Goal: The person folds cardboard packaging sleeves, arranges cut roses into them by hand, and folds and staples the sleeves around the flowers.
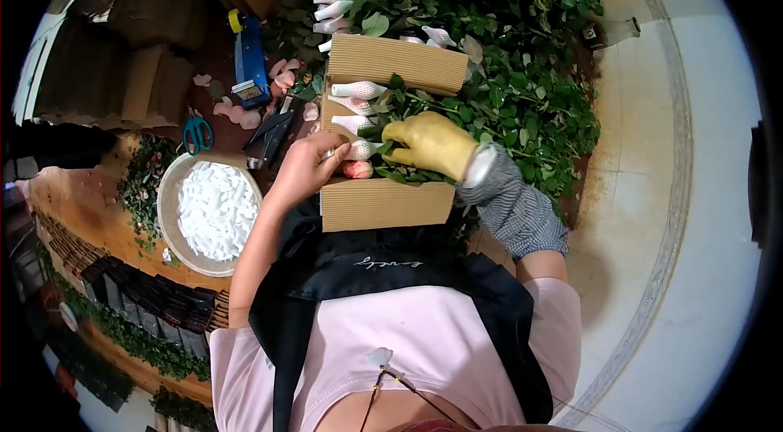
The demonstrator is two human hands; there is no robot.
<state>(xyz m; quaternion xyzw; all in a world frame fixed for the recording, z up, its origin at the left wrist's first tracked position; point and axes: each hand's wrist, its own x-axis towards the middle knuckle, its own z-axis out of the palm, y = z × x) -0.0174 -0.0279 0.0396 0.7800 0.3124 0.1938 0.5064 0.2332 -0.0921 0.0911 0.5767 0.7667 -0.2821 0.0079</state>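
Note:
Across my front lies a sheet of corrugated cardboard, its two flaps on either side of a row of roses. Several rose heads wear white foam net sleeves; one pink-orange rose head shows its petals. My bare left hand is closed, its fingertips on the netted rose head just above the uncovered one. In a yellow rubber glove, my right hand closes around the green stem behind that head; its fingertips are partly hidden by leaves.
A round bowl full of white foam sleeves stands at left, with teal-handled scissors above it. A blue tool with a yellow roll lies near loose petals. Leafy rose stems pile up at the back right. Cardboard stacks stand far left.

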